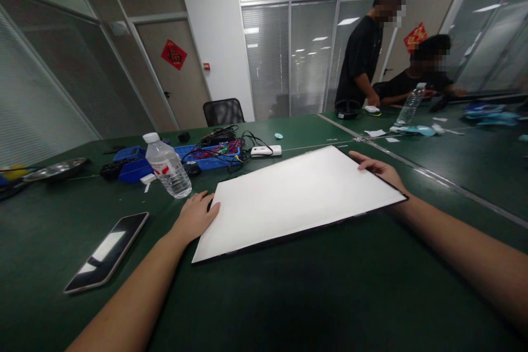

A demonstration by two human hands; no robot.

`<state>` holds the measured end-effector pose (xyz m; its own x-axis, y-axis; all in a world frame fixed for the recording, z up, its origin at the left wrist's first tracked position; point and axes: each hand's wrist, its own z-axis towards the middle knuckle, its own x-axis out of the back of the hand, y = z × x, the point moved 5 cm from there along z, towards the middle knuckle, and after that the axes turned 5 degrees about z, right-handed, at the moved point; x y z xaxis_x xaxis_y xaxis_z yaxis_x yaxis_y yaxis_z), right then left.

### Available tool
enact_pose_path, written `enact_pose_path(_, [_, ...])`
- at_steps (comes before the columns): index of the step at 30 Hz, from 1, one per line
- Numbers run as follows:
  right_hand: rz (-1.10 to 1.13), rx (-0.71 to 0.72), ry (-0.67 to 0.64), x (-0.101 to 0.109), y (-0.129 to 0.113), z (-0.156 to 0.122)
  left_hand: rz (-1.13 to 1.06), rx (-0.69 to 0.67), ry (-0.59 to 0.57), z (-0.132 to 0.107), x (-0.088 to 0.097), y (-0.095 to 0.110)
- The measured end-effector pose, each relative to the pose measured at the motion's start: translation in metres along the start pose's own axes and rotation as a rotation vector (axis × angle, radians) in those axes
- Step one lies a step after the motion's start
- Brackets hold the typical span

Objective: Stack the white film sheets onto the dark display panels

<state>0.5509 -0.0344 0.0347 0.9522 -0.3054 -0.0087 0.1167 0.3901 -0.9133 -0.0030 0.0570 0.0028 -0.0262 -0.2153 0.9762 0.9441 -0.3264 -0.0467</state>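
Closest, the dark green tabletop (313, 297) spreads beneath the grip, and above it the person's two bare hands hold a flat white rectangular panel with thin black edging (297, 198) between them, its right end tilted up from the table. The left hand (198, 214) pinches the panel's left edge, thumb on the white face and the other fingers at and around the rim, their tips partly hidden. The right hand (381, 170) clasps the opposite edge, its thumb side showing over the border and the rest of the hand behind and below it; how firmly either hand presses cannot be told. To the left of the left hand, a black-screened smartphone with a pale rim (108, 253) lies flat, reflecting light. Just beyond the left hand stands a clear plastic bottle with a white cap and a red-and-white label (168, 168). Farther past that hand sits a long blue plastic tray (206, 164) heaped with tangled dark and coloured wires (220, 148), and a small white oblong device (266, 151) rests beside it, just past the panel's far edge. Beyond the right hand, a second clear bottle with a white cap (411, 104) stands across a metal seam strip (433, 176). Farther still, past the table's far edge, are a black mesh-backed chair (224, 112), ahead of the grip, and, beyond the right hand, a standing person in black (361, 47) and a seated person in dark clothing (412, 82).
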Motion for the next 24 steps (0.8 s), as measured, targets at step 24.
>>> enact_pose_path(24, [-0.094, 0.015, 0.091, 0.005, 0.016, 0.004, -0.418, 0.058, 0.091, 0.003, 0.009, -0.021])
